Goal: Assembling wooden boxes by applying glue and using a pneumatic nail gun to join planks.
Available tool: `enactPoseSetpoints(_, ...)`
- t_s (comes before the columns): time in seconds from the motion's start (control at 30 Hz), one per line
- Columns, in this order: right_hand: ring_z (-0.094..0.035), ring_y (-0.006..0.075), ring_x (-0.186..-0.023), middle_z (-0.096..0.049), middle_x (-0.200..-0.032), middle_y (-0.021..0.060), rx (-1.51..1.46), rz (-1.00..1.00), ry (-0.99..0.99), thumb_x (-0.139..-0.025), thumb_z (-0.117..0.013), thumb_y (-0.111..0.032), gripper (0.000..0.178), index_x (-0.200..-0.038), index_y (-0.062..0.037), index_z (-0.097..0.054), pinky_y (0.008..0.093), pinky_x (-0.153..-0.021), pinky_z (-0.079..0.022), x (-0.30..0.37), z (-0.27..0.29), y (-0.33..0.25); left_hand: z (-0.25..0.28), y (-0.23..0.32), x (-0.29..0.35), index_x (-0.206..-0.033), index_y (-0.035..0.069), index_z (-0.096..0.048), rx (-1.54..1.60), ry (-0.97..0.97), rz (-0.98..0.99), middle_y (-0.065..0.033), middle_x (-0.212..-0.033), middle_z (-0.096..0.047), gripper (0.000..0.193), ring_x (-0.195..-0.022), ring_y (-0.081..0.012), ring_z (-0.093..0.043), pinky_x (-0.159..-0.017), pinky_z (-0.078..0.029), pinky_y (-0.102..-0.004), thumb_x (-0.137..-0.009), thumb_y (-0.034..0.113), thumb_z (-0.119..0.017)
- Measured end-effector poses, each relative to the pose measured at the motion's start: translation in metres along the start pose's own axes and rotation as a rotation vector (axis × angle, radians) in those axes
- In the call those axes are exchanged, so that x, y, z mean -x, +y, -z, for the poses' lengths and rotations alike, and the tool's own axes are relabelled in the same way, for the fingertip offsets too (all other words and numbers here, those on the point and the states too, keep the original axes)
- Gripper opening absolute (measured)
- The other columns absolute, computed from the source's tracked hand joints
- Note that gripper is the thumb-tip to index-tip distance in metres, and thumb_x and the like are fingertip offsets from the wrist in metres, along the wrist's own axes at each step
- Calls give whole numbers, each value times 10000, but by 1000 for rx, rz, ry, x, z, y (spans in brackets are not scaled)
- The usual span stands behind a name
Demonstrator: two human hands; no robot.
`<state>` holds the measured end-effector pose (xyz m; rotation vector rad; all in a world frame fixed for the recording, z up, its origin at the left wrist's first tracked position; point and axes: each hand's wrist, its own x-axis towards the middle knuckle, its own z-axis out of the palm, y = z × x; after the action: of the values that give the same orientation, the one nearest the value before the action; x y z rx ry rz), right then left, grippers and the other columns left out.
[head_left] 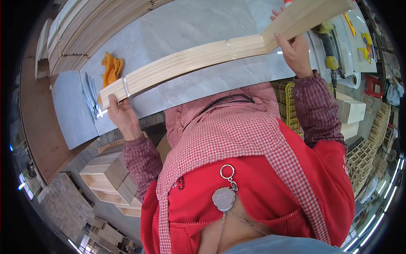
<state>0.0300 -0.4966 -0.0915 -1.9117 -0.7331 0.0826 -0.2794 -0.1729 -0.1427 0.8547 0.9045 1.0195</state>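
Left hand [122, 116]: pinching the left end of a pale slat bundle [182, 61], thumb on top and the fingers curled beneath.
Right hand [298, 53]: wrapped about an angled board [311, 21], thumb on the near side, some fingertips showing past the far edge.
Slat bundle: lies across the near part of the grey desk [182, 25], its left end close to the orange cloth [112, 67]; whether it touches the desktop all along, I cannot tell.
Angled board: meets the bundle's right end and slants up and away (joined there or merely laid against it, I cannot tell).
Wood: likely stiff and dry, fairly light for its length, with good grip; thin edges could chip or leave splinters.
Bands: a clear left band [126, 88] and a clear right band [230, 49] cross the slats and probably hold them as one, though single slats might slide lengthwise.
Best hold: one hand just beside each band, thumb above and fingers under the whole stack; pulling by the bands themselves seems risky, and the angled board probably needs its own support.
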Motion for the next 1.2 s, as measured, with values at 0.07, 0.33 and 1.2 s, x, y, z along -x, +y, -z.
enactPoseSetpoints(0.07, -588, 225, -1064, -576, -1225, 130, 36, 135, -34, -825, -516, -8, 448, -1271, 6, -477, 255, -908, -443, -5, -8, -4, -4, -4, 5, -1180, -67, -454, -21, 12, -29, -148, -1062, -583, 301, -895, -187, -617, -780, -524, -251, -951, 121, -501)
enactPoseSetpoints(0.33, -573, 212, -969, -582, -1188, 83, 119, 332, -79, -759, -528, 42, 515, -1267, -43, -520, 277, -852, -443, -16, -14, -22, -21, -19, 20, -1179, -52, -455, 33, 40, -69, -136, -1060, -568, 301, -908, -177, -604, -776, -518, -242, -944, 124, -519)
enactPoseSetpoints(1.2, -508, 250, -992, -525, -1149, 110, 408, 568, -510, -665, -722, -147, 677, -1308, -130, -513, 330, -883, -413, -17, -70, -89, -51, -32, 57, -1133, -22, -534, -663, -196, -483, -128, -977, -592, 288, -803, -197, -591, -667, -500, -266, -879, 104, -587)
